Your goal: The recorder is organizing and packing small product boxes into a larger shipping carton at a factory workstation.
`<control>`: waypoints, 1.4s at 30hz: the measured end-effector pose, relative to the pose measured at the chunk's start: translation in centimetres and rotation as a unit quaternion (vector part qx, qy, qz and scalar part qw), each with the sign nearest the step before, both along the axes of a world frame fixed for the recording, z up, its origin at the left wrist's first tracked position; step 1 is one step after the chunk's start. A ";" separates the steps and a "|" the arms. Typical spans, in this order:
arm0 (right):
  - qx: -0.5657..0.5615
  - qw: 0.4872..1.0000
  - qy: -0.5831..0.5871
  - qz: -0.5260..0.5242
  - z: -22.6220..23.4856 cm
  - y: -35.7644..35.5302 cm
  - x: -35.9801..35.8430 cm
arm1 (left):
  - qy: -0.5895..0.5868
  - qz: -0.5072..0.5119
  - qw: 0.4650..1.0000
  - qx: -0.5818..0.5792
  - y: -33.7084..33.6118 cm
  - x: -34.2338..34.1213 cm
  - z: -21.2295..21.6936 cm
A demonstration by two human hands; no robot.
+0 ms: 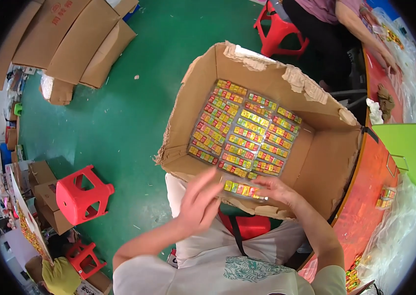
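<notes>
A big open cardboard box stands before me, its flaps torn ragged. Rows of small yellow, red and green packets in clear packs cover much of its bottom. At the near wall of the box, my right hand pinches the right end of one clear pack of small packets. My left hand is just left of that pack, fingers apart and slightly blurred, with nothing seen in it. Whether its fingertips touch the pack is hard to make out.
An orange-red table runs along the right, with clear plastic film and another small pack on it. A co-worker's arm reaches over its far end. Red stools and flattened cartons stand on the green floor.
</notes>
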State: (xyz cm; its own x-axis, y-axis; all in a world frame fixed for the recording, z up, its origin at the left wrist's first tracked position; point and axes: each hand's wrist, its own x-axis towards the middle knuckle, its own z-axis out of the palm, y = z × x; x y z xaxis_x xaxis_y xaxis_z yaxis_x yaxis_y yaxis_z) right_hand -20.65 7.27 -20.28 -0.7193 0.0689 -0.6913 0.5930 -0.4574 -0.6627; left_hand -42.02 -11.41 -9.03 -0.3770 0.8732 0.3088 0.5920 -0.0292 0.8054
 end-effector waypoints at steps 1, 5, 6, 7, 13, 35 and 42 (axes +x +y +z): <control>0.015 0.999 0.002 0.030 -0.6 -0.3 -0.4 | 0.036 -0.016 0.999 0.013 -2.1 -0.3 -0.1; -0.033 0.999 0.005 0.002 -1.8 0.4 -3.5 | 0.080 -0.034 0.996 -0.010 -9.2 -0.4 -1.3; -0.044 0.999 -0.002 -0.021 -2.1 0.3 -4.7 | 0.098 -0.031 0.993 -0.053 -10.6 -0.4 -2.0; -0.033 0.999 0.007 -0.033 -3.3 0.0 -5.7 | 0.115 -0.030 0.989 -0.093 -11.5 -0.3 -2.9; 0.152 0.987 0.040 0.023 -13.1 -3.8 -12.6 | 0.133 -0.065 0.961 -0.232 -14.7 -0.6 -10.7; 0.338 0.907 -0.078 0.240 -15.7 -5.0 -18.2 | 0.127 -0.069 0.969 -0.198 -13.6 -0.7 -12.2; 0.436 0.867 -0.090 0.223 -12.9 -6.3 -18.6 | 0.128 -0.060 0.970 -0.196 -13.7 -0.7 -12.1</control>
State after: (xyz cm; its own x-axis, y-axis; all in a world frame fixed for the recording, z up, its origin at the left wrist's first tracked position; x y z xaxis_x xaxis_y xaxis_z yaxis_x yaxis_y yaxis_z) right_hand -39.20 0.99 -33.18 -0.6949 0.3641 -0.6201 0.7117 0.4722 -0.5202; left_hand -42.68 -25.15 -21.15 -0.2209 0.9752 0.0137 0.7850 0.1694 0.5959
